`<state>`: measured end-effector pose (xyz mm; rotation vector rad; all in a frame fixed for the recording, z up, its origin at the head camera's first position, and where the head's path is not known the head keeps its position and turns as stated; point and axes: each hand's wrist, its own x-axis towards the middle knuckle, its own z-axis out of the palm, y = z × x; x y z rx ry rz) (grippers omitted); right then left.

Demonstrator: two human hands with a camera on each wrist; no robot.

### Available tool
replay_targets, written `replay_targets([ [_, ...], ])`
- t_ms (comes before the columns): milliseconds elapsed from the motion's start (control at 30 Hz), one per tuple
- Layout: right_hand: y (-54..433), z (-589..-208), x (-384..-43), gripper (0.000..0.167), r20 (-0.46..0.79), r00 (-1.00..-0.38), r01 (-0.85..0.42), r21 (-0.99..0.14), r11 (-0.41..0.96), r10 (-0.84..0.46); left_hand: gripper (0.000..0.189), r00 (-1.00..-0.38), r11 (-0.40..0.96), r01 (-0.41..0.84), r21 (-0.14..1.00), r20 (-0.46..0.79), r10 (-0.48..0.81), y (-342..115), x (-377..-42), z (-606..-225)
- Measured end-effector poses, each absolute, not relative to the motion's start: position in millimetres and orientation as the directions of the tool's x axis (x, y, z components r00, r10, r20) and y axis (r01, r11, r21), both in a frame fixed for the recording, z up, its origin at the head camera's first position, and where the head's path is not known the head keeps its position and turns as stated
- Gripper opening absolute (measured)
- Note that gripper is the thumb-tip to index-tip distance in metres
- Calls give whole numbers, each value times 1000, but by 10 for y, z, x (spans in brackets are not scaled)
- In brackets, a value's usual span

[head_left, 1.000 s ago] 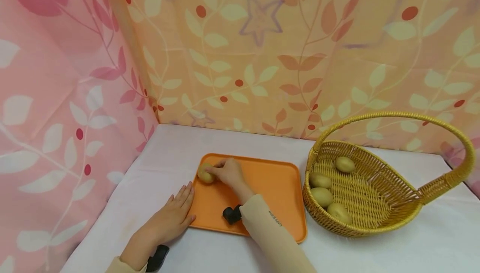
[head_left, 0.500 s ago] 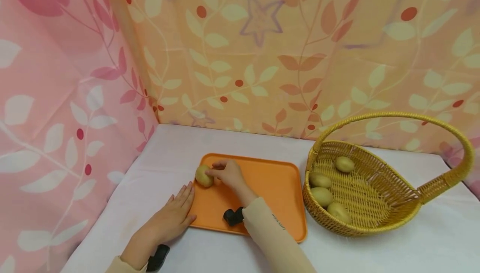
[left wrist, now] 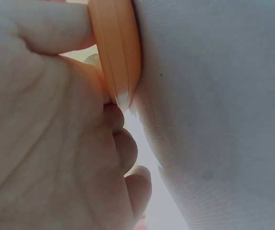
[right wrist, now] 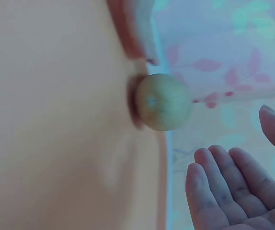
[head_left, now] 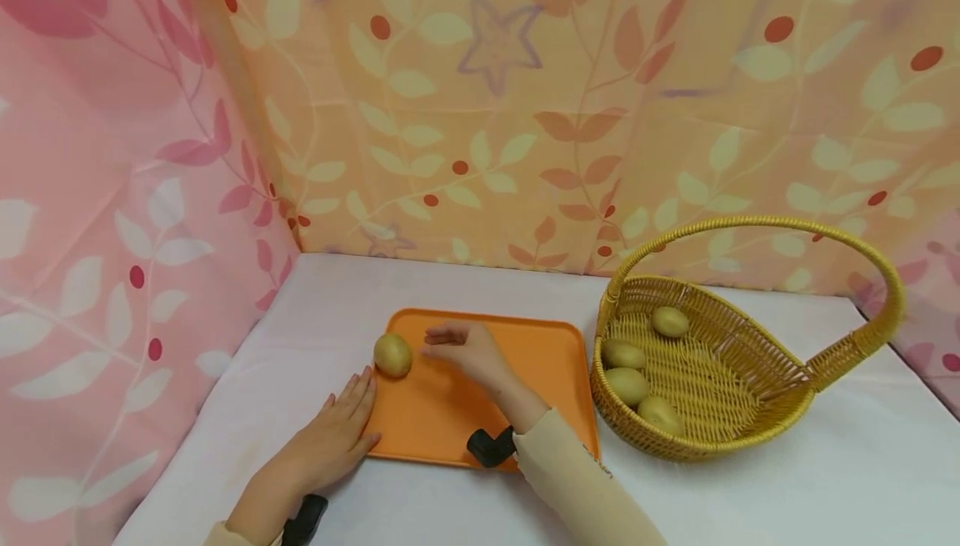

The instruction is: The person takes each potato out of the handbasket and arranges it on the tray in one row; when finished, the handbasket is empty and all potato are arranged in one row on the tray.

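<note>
A round yellow-brown potato (head_left: 393, 355) lies at the left end of the orange tray (head_left: 431, 417). My right hand (head_left: 477, 356) hovers over the tray to its right, fingers extended and holding nothing. In the right wrist view a gap separates the potato (right wrist: 164, 102) from the hand (right wrist: 235, 187), whose palm and fingers are spread. My left hand (head_left: 333, 438) rests against the tray's left edge, fingers straight. Close up in the left wrist view, the thumb and fingertips touch the orange tray rim (left wrist: 116, 48).
A yellow wicker basket (head_left: 712, 446) with a tall arched handle stands right of the tray, with several potatoes (head_left: 626, 386) in it. White cloth (head_left: 300, 346) covers the table. Patterned fabric (head_left: 420, 137) hangs behind and at the left.
My right hand has let go of the potato and drawn back to the right. The potato stays at the tray's left end. My left hand keeps its place; the head view has shifted slightly.
</note>
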<state>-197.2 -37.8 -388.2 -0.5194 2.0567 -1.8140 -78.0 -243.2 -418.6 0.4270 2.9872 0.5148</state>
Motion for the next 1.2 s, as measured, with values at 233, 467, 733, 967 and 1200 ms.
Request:
replay_targets([
  [233,-27,-3755,-1791,33,30,-843,-72,-996,56,-536,66,-955,900,272,340,-22,297,-2436,-791,-4206],
  [467,352,-3602,-1667,35,53,-838,-125,-988,96,-543,65,-955,903,274,332,-17,296,-2429,-824,-4221],
  [733,951,-3444,-1562,33,151,-849,-231,-968,99,-507,65,-958,903,272,333,7,286,-2453,-800,-4249],
  [967,1554,-3407,-1496,30,177,-902,-272,-941,199,-394,66,-957,898,278,342,18,289,-2466,-804,-4272],
  [1200,2002,-3458,-1467,29,181,-923,-295,-900,322,-339,66,-959,898,268,349,8,283,-2449,-814,-4249],
])
